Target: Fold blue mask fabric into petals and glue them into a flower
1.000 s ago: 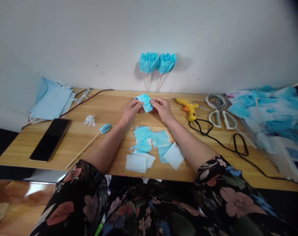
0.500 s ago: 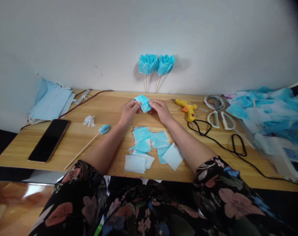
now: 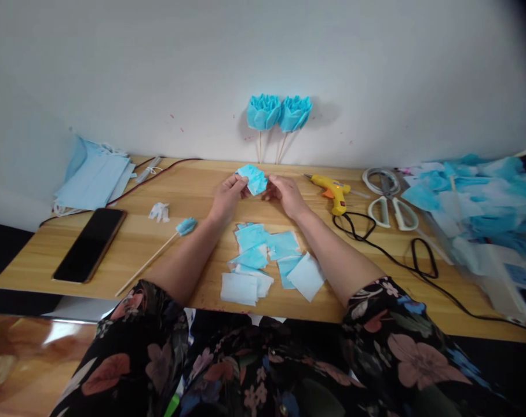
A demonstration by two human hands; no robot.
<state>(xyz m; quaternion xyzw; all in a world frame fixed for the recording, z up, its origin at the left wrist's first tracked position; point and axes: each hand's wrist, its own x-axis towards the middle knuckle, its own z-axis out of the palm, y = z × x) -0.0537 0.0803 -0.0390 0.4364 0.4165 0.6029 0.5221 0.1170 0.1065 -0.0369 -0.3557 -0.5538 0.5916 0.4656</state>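
Note:
A small blue fabric piece (image 3: 253,178) is stretched between my two hands above the wooden table (image 3: 193,185). My left hand (image 3: 230,196) pinches its left edge, and my right hand (image 3: 285,194) pinches the right edge, with thumb and fingers closed. Several cut blue and white squares (image 3: 251,255) lie scattered on the table between my forearms. Left of my left forearm rests a thin stick with a small blue bud (image 3: 186,226) at its tip. Two blue fabric flowers (image 3: 263,112) on sticks lean against the wall beyond my hands.
At the left are a black phone (image 3: 90,245), a stack of masks (image 3: 93,176) and a white scrap (image 3: 159,212). A yellow glue gun (image 3: 332,192) with a black cord, scissors (image 3: 391,209), a pile of blue pieces (image 3: 484,197) and a white device (image 3: 508,278) are at the right.
The blue piece has turned slightly and shows more of its surface between my fingers. The whole view has shifted a little; the things on the table stay where they were.

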